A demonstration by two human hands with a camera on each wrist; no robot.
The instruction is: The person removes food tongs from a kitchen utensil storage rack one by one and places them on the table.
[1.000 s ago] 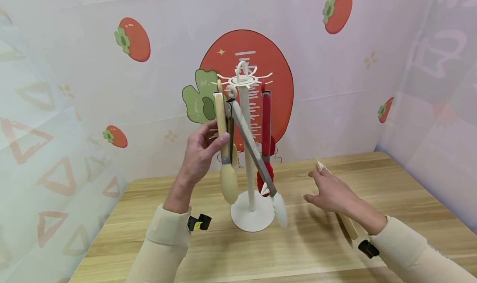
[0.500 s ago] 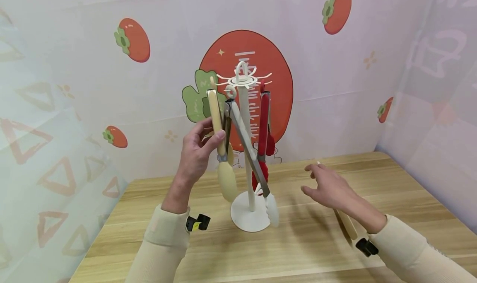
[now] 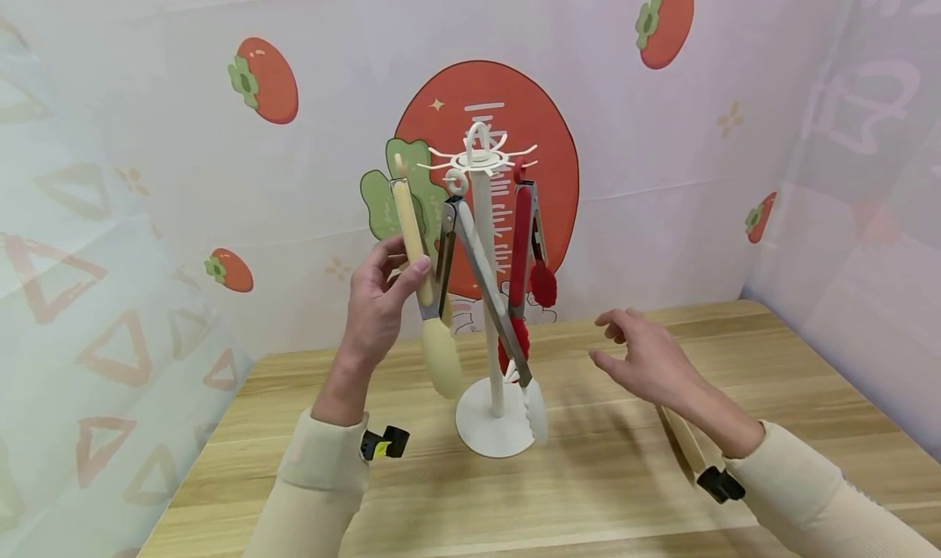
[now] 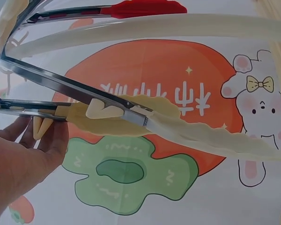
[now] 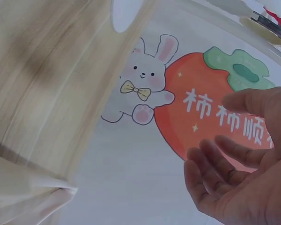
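Note:
My left hand (image 3: 375,305) grips cream-yellow tongs (image 3: 408,239) by the handle, thumb across the front. Their hanging loop is at the left of the white rack's hooks, a short gap from the nearest hook tip. On the white rack (image 3: 478,427) hang grey-and-white tongs (image 3: 488,284), spread wide, and red tongs (image 3: 520,247) behind them. My right hand (image 3: 650,362) is held over the table at the right, fingers loosely bent, holding nothing. Under its wrist lies a long, slim beige thing (image 3: 684,435), largely hidden by the hand.
The rack stands on a wood-grain table (image 3: 412,501). Behind it hangs a wall cloth (image 3: 331,174) printed with persimmons. A white cloth wall (image 3: 845,182) closes off the right side.
My left hand has moved left with the cream-yellow tongs, bringing their loop off the hook. The grey-and-white and red tongs have swung. My right hand has shifted slightly left and up.

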